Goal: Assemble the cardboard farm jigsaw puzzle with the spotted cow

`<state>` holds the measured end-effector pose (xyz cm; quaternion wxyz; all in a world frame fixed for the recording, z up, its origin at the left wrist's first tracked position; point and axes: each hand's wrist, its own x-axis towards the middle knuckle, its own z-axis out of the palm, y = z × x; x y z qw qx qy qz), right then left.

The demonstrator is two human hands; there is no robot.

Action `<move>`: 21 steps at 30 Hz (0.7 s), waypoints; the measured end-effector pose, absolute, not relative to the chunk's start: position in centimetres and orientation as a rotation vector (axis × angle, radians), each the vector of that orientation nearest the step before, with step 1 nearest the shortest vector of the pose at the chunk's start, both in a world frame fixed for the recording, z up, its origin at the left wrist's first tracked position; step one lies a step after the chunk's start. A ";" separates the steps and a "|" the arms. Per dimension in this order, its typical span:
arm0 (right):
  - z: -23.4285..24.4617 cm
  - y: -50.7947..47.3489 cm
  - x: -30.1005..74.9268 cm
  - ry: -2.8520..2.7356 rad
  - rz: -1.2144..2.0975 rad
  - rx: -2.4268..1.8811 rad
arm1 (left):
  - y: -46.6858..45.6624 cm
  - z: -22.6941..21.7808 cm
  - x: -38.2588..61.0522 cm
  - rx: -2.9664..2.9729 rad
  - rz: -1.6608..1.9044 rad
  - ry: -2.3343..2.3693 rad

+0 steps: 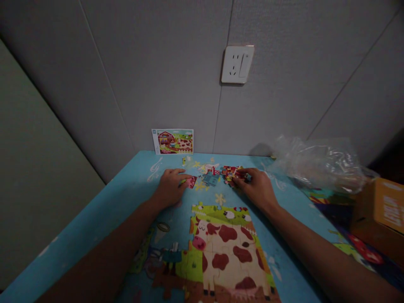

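A partly joined jigsaw puzzle (221, 252) with a brown-spotted cow lies on the blue table (132, 193) close to me. Several loose pieces (211, 176) lie scattered near the wall. My left hand (172, 187) rests on the table with its fingers curled on a pink and green piece (190, 182). My right hand (257, 187) lies to the right of the loose pieces, its fingertips pinched on a red piece (232, 173).
A small reference picture (173, 141) of the farm scene leans against the grey wall. A wall socket (237, 64) sits above. A crumpled clear plastic bag (318, 162) and a cardboard box (383, 212) lie at the right.
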<state>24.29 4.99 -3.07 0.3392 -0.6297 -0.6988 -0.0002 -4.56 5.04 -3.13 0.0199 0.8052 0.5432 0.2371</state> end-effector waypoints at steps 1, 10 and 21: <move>-3.0 5.0 24.3 -1.800 0.007 -1.642 | 5.0 -3.2 -4.6 2.494 0.747 1.680; -1.7 3.6 23.3 -1.779 0.041 -1.303 | 3.9 -2.1 -3.7 2.549 0.967 1.307; -1.5 1.7 21.3 -2.117 0.160 -1.011 | 2.8 -1.9 -2.6 2.556 1.048 1.050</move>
